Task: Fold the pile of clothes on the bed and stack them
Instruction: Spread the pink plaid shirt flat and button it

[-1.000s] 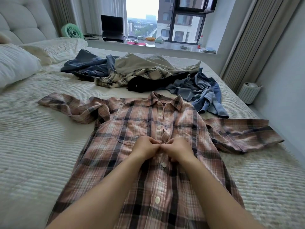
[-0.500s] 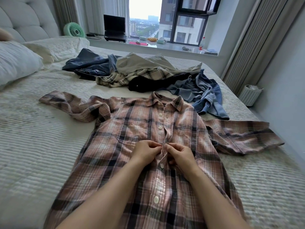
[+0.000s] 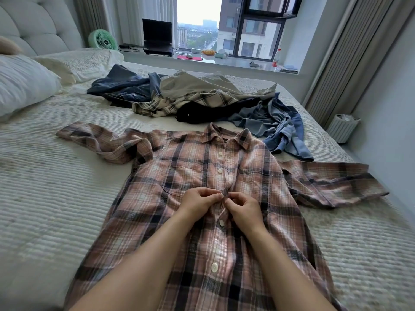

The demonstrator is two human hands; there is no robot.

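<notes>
While shirt [image 3: 202, 176] lies flat, hands seemingly button

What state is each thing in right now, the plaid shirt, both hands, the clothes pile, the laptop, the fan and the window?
pink plaid shirt: spread face up on the bed, sleeves out, top buttons undone
left hand: pinching the placket at mid-chest
right hand: pinching the placket opposite
clothes pile: crumpled, unfolded
laptop: lid open, screen dark
green fan: upright; running or not cannot be told
window: upper pane tilted open
</notes>
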